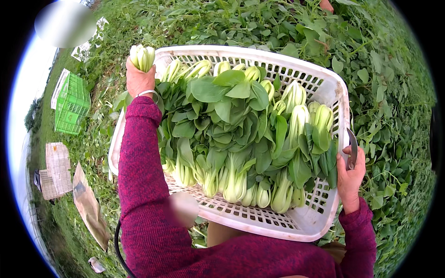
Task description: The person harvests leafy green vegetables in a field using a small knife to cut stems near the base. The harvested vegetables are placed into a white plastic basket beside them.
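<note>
Before me a white plastic crate (250,50) holds rows of green bok choy (234,184), pale stem ends towards its long sides and leaves towards the middle. My left hand (140,80) is closed around a bunch of bok choy (142,57) at the crate's far left corner, its pale base pointing up; the bunch's leaves are partly hidden behind my wrist. At the right rim my right hand (351,173) grips a knife with a curved blade (353,147), its tip pointing up. The knife's handle is hidden in that hand, which is against the crate's outer side.
Leafy green plants (386,104) surround the crate on the right and far side. At the left stand a green plastic crate (73,104) and pale crates (58,166), with a brown sheet or sack (88,208) on the ground nearer. Part of another person's hand (326,6) shows at the top.
</note>
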The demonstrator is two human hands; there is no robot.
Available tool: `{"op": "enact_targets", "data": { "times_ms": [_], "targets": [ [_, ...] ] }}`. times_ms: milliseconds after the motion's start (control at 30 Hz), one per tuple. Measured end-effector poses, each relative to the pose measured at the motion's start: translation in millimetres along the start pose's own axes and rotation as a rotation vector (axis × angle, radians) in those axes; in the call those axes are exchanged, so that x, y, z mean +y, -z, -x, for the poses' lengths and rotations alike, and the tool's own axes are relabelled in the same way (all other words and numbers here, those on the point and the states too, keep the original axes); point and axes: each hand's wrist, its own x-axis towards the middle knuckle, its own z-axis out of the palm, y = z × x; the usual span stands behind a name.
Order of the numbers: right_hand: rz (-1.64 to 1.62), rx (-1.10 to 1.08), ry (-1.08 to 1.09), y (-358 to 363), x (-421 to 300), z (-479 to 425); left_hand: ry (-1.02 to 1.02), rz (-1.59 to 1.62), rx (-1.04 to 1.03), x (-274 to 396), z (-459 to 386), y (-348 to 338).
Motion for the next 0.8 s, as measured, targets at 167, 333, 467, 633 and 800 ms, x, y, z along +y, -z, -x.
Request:
{"op": "enact_targets", "data": {
  "times_ms": [167, 333, 467, 633, 800],
  "targets": [
    [-0.023, 0.016, -0.008, 2, 2, -2, 0.019, -0.168, -0.087, -12, 13, -51],
    [-0.06, -0.004, -0.024, -1, 2, 0, -0.013, -0.469, -0.323, -52, 1, -83],
    [-0.09, 0.003, -0.053, -2, 3, 1, -0.134, -0.42, -0.21, -34, 22, -78],
    [-0.123, -0.016, -0.078, -3, 2, 4, -0.083, -0.379, -0.483, -32, 12, -72],
    [-0.095, 0.054, 0.028, -8, 1, -1, -0.127, -0.742, -0.563, -23, 10, -100]
  ]
}}
